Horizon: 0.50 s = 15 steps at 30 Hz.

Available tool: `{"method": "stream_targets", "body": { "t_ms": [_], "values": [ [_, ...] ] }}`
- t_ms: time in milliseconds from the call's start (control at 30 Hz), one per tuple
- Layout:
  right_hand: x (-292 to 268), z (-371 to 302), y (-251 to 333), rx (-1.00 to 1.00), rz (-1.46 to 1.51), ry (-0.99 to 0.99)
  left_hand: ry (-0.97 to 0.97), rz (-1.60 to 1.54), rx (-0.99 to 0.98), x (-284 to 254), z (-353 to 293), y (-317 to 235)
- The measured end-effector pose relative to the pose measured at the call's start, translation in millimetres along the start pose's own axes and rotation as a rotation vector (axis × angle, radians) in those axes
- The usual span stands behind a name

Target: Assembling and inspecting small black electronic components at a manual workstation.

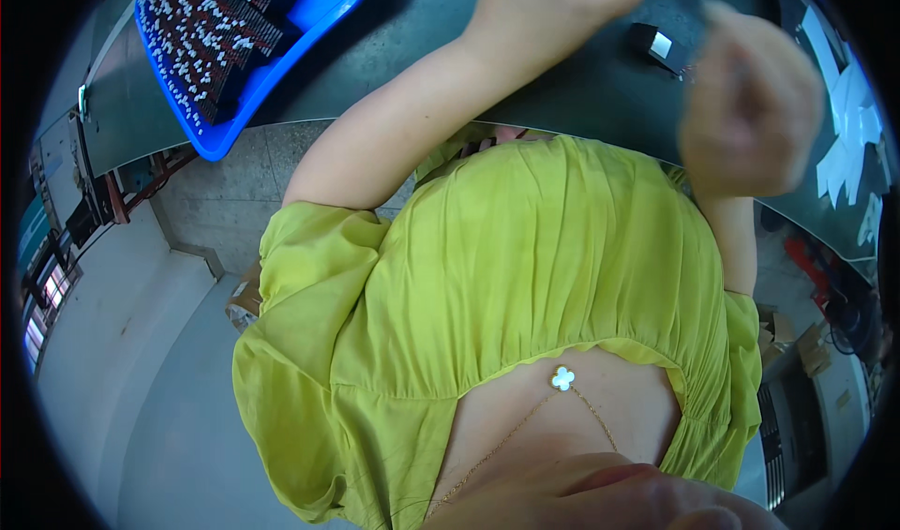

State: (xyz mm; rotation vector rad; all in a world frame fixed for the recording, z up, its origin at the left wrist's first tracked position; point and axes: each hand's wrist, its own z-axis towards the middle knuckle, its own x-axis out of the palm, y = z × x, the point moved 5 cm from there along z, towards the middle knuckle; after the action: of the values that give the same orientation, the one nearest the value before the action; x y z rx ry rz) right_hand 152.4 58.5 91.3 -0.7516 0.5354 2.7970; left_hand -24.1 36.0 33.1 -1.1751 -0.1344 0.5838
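Boxy black block [645,43], glossy pale face, near right hand [755,104]

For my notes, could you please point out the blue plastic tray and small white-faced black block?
Blue plastic tray [216,142]: head view, lower corner of rim.
Small white-faced black block [642,41]: head view, its black part.

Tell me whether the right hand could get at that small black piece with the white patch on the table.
Probably yes: the right hand, though blurred, appears just to the right of the small black piece, which lies uncovered on the table, with nothing visible between them.
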Motion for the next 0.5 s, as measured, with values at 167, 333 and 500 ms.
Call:
{"method": "stream_targets", "body": {
  "t_ms": [167, 333, 500],
  "values": [
    [35.5, 8.4, 22.1, -0.215, 0.03, 0.249, -0.043, -0.086, 0.02, 0.7, -2.4, 9.6],
    [23.8, 11.9, 20.1, -0.122, 0.174, 0.333, -0.058, -0.056, 0.05, -0.5, 1.5, 8.8],
    [18.9, 9.9, -19.3, 0.285, 0.327, 0.266, 0.024, 0.037, 0.095, 2.0, -1.1, 5.9]
  ]
}}
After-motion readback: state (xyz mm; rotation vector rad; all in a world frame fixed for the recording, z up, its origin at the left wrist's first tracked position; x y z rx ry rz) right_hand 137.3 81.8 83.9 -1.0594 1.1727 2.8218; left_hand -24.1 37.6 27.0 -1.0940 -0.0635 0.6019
